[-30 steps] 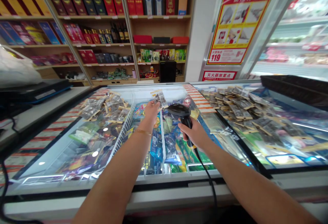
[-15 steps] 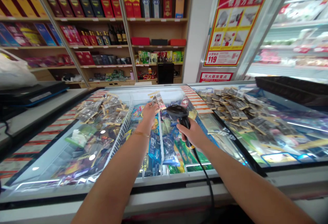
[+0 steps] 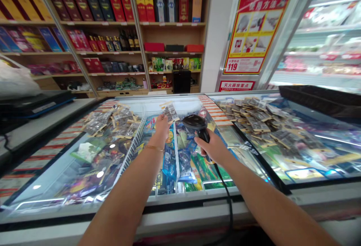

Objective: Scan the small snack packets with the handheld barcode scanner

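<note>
My left hand (image 3: 163,126) pinches the edge of a small clear snack packet (image 3: 170,112) with dark contents, held above the freezer's open middle part. Wrapped around the handle of a black barcode scanner (image 3: 195,123) is my right hand (image 3: 211,145). The scanner's head is just to the right of the packet, apart from it, and its cord hangs down over the freezer's front edge. Similar packets lie in a pile (image 3: 113,120) on the left glass and in another pile (image 3: 255,116) on the right glass.
Below my hands, white wire dividers (image 3: 177,152) part colourful frozen goods inside the freezer. A black tray (image 3: 318,99) rests at the right rear. On the left counter sits a dark device (image 3: 36,101) with a white plastic bag (image 3: 14,77). Stocked shelves (image 3: 113,22) stand behind.
The packet has turned in my left hand, its face now lying flatter, and has shifted slightly left. My right hand and the scanner stay nearly in place.
</note>
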### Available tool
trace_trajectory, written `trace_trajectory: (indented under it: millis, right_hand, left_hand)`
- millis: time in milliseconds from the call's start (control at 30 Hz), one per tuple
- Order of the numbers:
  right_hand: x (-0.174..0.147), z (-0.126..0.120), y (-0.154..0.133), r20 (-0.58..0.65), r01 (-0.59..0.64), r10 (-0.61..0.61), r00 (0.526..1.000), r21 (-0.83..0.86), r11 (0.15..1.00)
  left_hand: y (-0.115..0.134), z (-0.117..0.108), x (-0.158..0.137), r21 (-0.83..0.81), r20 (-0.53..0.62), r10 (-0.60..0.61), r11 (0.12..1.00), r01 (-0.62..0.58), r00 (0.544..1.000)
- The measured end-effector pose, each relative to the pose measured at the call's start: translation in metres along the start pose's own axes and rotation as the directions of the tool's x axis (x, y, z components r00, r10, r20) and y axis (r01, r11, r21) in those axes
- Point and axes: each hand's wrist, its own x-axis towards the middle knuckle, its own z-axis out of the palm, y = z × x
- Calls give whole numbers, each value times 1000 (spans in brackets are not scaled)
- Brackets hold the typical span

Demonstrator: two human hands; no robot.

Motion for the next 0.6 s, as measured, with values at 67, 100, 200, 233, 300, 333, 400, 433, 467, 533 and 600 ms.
trace_trajectory:
  millis: [67, 100, 200, 233, 300, 333, 400, 433, 467, 533, 600]
  right_hand:
    - [-1, -1, -2, 18, -1, 1, 1000, -15, 1000]
    - [-2, -1, -4, 23, -2, 3, 1000, -22, 1000]
    - [-3, -2, -7, 32, -2, 3, 999, -38, 999]
    - [-3, -2, -8, 34, -2, 4, 999, -38, 999]
    - [-3, -2, -9, 35, -8, 10, 999, -32, 999]
    - [-3, -2, -9, 34, -14, 15, 999, -27, 1000]
    - [-3, -1, -9, 36, -24, 25, 999, -15, 1000]
    - [-3, -1, -9, 36, -27, 27, 999, -14, 1000]
    - [-3, -1, -10, 36, -28, 29, 999, -17, 999]
    - [-3, -1, -10, 34, -25, 26, 999, -30, 999]
    - [-3, -1, -11, 27, -22, 23, 999, -30, 999]
  left_hand:
    - [-1, 0, 1, 9, -6, -1, 1000, 1, 1000]
    - [-1, 0, 2, 11, -7, -3, 1000, 3, 1000]
    - [-1, -1, 1, -4, 14, 2, 1000, -2, 1000]
    - [-1, -1, 1, -12, 27, 4, 1000, -4, 1000]
    - [-1, 0, -1, -23, 43, 6, 1000, -5, 999]
    - [0, 0, -1, -22, 38, 6, 1000, -5, 999]
    - [1, 1, -3, -11, 8, 13, 1000, -13, 1000]
    - [2, 2, -3, -4, -1, 19, 1000, -19, 1000]
    - [2, 2, -4, 3, -3, 24, 1000, -24, 1000]
    - [3, 2, -4, 18, 7, 30, 999, -30, 1000]
    - [4, 2, -4, 19, 18, 34, 999, -35, 999]
